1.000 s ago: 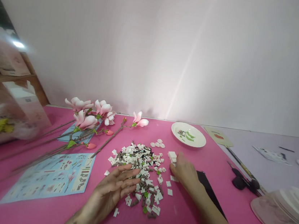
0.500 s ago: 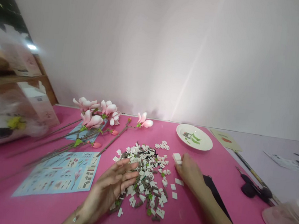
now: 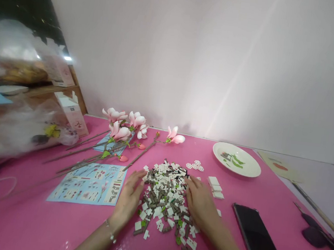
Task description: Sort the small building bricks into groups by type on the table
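Note:
A heap of small white, brown and green building pieces (image 3: 166, 196) lies on the pink table mat (image 3: 51, 224). My left hand (image 3: 129, 199) rests palm down at the heap's left edge, fingers stretched out and touching the pieces. My right hand (image 3: 200, 204) lies flat on the heap's right side, fingers spread over the pieces. Neither hand holds anything that I can see. A short row of white pieces (image 3: 215, 187) sits just right of my right hand.
Pink brick-built flowers on long stems (image 3: 123, 130) lie at the back left, over a blue instruction sheet (image 3: 89, 183). A white plate (image 3: 247, 167) with green bits stands back right. A black phone (image 3: 258, 243) lies at the right; bags and boxes (image 3: 18, 123) crowd the left.
My right hand left the row of white pieces and came left onto the heap. My left hand turned palm down at the heap's left edge. The view swung leftward.

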`<action>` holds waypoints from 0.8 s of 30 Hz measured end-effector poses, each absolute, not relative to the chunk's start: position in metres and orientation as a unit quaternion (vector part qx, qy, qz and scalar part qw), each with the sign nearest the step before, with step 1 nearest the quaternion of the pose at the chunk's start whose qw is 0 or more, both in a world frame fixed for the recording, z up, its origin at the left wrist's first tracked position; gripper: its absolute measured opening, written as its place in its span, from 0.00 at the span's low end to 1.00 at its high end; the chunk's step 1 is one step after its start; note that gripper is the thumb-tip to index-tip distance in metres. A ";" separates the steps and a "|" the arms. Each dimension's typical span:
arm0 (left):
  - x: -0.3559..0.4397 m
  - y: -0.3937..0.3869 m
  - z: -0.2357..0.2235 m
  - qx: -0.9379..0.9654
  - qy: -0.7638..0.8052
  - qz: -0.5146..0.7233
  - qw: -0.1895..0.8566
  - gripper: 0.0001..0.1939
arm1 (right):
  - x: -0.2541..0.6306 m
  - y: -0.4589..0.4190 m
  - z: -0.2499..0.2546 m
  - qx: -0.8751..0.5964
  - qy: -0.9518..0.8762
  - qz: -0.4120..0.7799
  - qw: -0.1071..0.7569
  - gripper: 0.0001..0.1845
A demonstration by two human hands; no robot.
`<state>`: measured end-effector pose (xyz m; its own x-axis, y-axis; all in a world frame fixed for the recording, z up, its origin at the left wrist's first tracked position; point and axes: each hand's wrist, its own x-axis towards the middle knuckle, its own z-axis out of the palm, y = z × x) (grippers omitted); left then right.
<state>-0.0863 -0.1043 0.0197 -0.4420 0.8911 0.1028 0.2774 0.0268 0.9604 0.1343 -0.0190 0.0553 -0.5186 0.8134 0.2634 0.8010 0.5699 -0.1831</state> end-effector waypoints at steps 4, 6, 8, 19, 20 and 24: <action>-0.085 -0.100 0.004 0.477 0.670 0.502 0.267 0.23 | 0.123 -0.027 0.034 -0.414 -0.896 0.059 0.151 0.24; -0.085 -0.100 0.002 0.485 0.670 0.499 0.258 0.25 | 0.122 -0.033 0.032 -0.393 -0.903 0.074 0.155 0.24; -0.084 -0.101 0.002 0.493 0.669 0.494 0.255 0.27 | 0.123 -0.040 0.035 -0.371 -0.910 0.089 0.161 0.22; -0.065 -0.115 0.021 0.647 0.638 0.347 0.233 0.27 | 0.128 -0.043 0.030 -0.336 -0.906 0.123 0.225 0.10; -0.065 -0.115 0.022 0.649 0.634 0.351 0.233 0.25 | 0.129 -0.041 0.029 -0.346 -0.902 0.122 0.227 0.10; -0.064 -0.113 0.024 0.643 0.618 0.377 0.250 0.18 | 0.133 -0.037 0.032 -0.372 -0.891 0.106 0.238 0.11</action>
<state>-0.0636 -0.1125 0.0237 -0.0473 0.9833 0.1757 0.6056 -0.1116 0.7879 0.1335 -0.0366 0.0318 -0.6099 0.7137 0.3444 0.6130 0.7003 -0.3658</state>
